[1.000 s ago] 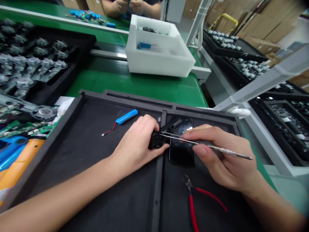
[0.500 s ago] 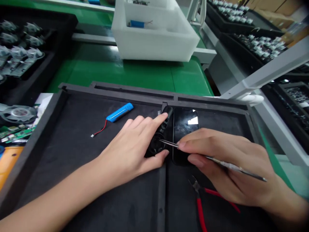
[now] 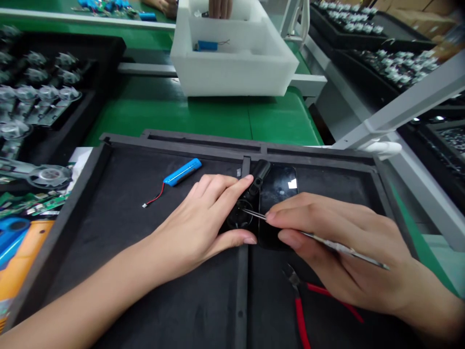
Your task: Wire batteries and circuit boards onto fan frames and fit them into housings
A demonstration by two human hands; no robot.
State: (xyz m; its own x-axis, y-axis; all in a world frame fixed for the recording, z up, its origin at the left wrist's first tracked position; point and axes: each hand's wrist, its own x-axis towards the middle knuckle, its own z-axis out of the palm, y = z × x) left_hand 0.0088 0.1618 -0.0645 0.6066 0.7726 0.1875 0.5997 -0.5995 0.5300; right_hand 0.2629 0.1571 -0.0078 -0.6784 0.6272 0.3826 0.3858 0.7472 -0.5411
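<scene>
A left hand (image 3: 198,213), half curled, steadies a black casing (image 3: 256,184) just left of a phone (image 3: 278,183); the right hand (image 3: 336,235) pinches tweezers (image 3: 257,214), tips shifted from the edge of the casing's round end (image 3: 238,221) toward its middle, suggesting work inside.
</scene>
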